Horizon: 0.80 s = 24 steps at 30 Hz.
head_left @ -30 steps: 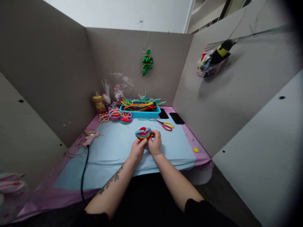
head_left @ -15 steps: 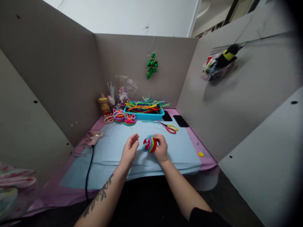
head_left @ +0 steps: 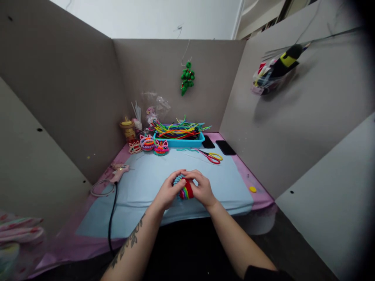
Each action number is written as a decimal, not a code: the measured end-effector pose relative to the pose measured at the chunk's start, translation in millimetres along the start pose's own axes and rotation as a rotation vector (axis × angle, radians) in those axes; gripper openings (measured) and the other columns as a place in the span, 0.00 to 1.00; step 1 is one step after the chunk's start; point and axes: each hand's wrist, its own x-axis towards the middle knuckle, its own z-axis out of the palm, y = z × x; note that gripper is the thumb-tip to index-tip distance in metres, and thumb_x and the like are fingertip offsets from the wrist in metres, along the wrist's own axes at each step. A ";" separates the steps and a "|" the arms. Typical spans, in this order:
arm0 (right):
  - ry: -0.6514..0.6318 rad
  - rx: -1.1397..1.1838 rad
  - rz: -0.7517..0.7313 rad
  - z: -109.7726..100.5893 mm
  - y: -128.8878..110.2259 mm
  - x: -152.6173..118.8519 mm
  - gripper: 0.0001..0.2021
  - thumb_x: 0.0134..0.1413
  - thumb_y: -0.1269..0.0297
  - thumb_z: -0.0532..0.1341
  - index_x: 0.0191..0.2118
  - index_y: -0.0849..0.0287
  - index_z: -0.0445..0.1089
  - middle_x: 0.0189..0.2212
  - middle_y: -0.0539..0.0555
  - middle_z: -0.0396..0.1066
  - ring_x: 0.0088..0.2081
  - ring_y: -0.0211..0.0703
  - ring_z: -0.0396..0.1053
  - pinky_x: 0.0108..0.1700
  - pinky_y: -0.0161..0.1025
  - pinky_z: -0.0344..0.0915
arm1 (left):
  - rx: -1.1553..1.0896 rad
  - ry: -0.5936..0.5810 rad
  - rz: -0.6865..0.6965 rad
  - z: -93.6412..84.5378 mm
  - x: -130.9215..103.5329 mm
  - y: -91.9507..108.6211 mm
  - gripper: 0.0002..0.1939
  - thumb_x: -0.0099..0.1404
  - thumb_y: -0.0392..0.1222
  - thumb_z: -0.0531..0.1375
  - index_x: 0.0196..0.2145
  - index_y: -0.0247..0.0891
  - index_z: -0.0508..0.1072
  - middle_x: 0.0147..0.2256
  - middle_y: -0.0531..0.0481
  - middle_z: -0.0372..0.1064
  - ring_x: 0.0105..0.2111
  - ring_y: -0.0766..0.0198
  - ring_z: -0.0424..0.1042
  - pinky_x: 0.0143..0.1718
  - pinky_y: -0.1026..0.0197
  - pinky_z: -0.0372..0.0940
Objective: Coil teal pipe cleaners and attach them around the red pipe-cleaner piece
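Note:
Both hands are closed around a small rainbow-striped pipe-cleaner craft piece (head_left: pixel 185 192), red with coloured bands and a twisted light-blue edge. My left hand (head_left: pixel 170 189) grips its light-blue side, thumb laid across the top. On the red side, my right hand (head_left: pixel 202 188) holds it with bent fingers. The fingers cover much of the piece. It is held above the light-blue cloth (head_left: pixel 140 183), near the front of the table. Beyond the hands lie scissors (head_left: pixel 213 157) with one red and one yellow handle.
A blue tray (head_left: pixel 180 143) of colourful pipe cleaners stands at the back. Left of it sit several fuzzy animal-face crafts (head_left: pixel 161 147). Two black phones (head_left: pixel 225 148) lie at the right. A pink glue gun (head_left: pixel 120 173) with a black cable rests at the left. Partitions enclose three sides.
My left hand, apart from the piece before, has come in from the left and taken hold of it. My right hand keeps its hold, and the piece is now turned and slightly lower.

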 end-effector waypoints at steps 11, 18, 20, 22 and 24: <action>-0.070 0.132 0.156 12.7 -11.1 -6.9 0.16 0.53 0.71 0.59 0.49 0.54 0.66 0.49 0.56 0.70 0.50 0.44 0.69 0.50 0.43 0.67 | 0.106 0.188 0.148 3.5 -1.0 -8.5 0.15 0.60 0.48 0.60 0.43 0.39 0.68 0.44 0.45 0.70 0.44 0.60 0.69 0.45 0.59 0.63; 0.094 0.140 0.283 26.2 -8.0 -10.6 0.19 0.49 0.67 0.62 0.50 0.55 0.64 0.45 0.57 0.70 0.36 0.40 0.71 0.40 0.39 0.70 | 0.120 0.330 0.154 8.5 -3.6 -16.8 0.12 0.62 0.49 0.58 0.38 0.38 0.70 0.42 0.46 0.70 0.41 0.60 0.69 0.43 0.60 0.63; 0.110 0.161 0.364 28.1 -8.3 -10.5 0.13 0.49 0.64 0.63 0.42 0.58 0.68 0.35 0.54 0.72 0.32 0.40 0.70 0.36 0.37 0.69 | 0.098 0.361 0.168 9.4 -3.9 -15.9 0.11 0.62 0.48 0.59 0.37 0.38 0.70 0.44 0.45 0.71 0.44 0.59 0.69 0.46 0.59 0.62; 0.055 0.175 0.417 28.5 -10.0 -10.6 0.07 0.52 0.60 0.61 0.32 0.59 0.69 0.26 0.50 0.70 0.28 0.39 0.67 0.32 0.36 0.67 | 0.095 0.376 0.180 8.9 -3.9 -15.1 0.11 0.60 0.48 0.60 0.36 0.38 0.70 0.45 0.44 0.71 0.46 0.58 0.69 0.48 0.58 0.61; 0.034 0.153 0.430 28.0 -12.9 -11.0 0.10 0.54 0.59 0.59 0.27 0.60 0.68 0.22 0.49 0.68 0.25 0.38 0.64 0.31 0.35 0.65 | 0.130 0.383 0.213 6.4 -4.1 -15.5 0.10 0.58 0.47 0.62 0.34 0.38 0.72 0.46 0.43 0.71 0.48 0.57 0.68 0.50 0.57 0.60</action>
